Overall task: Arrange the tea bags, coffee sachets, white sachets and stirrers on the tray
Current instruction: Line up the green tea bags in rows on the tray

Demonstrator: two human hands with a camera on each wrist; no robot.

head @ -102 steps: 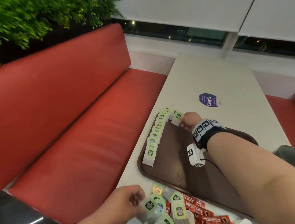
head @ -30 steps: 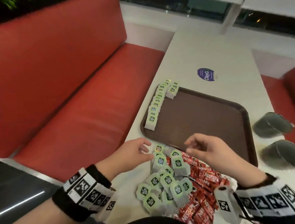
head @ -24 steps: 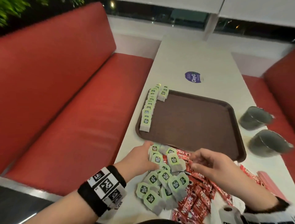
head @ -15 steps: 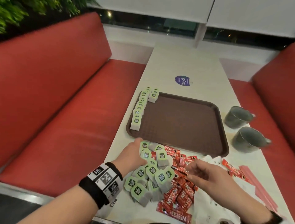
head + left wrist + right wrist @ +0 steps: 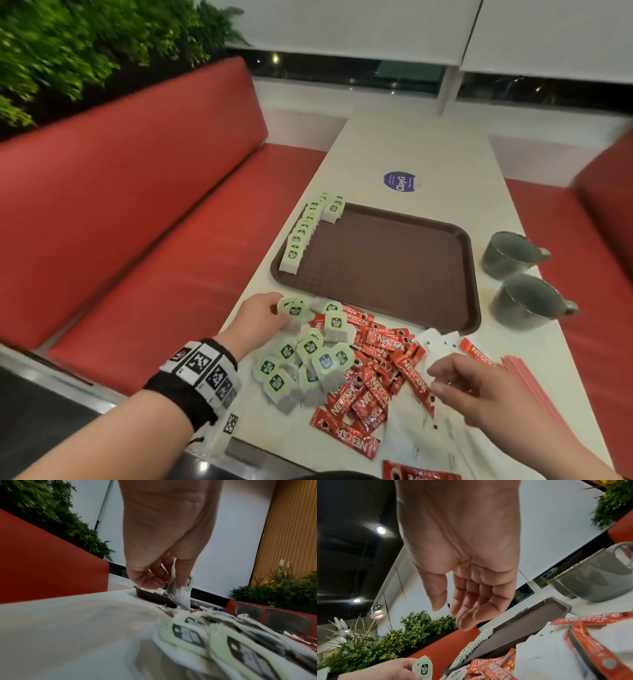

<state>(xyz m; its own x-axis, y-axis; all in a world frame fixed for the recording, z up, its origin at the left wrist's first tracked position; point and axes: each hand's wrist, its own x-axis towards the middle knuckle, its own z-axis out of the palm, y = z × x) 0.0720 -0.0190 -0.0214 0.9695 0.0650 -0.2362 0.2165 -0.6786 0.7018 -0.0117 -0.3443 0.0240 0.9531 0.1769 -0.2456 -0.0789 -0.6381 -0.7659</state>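
Observation:
A brown tray (image 5: 394,274) lies on the white table, with a row of green-labelled tea bags (image 5: 301,233) standing along its left edge. In front of it lie a loose pile of tea bags (image 5: 308,359), red coffee sachets (image 5: 376,377), white sachets (image 5: 438,342) and red stirrers (image 5: 527,377). My left hand (image 5: 281,315) pinches one tea bag (image 5: 294,310) at the pile's far end, with thumb and fingers on it (image 5: 180,595). Palm down and fingers relaxed, my right hand (image 5: 442,380) hovers empty over the sachets, as the right wrist view (image 5: 453,615) confirms.
Two grey cups (image 5: 510,253) (image 5: 527,301) stand right of the tray. A purple round sticker (image 5: 399,181) is on the table beyond it. Red benches (image 5: 137,222) flank the table on both sides. The tray's brown floor is bare apart from the tea bag row.
My right hand came back from the tray's far left corner and drew right over the sachets. My left hand reached the pile's far end and pinched a tea bag.

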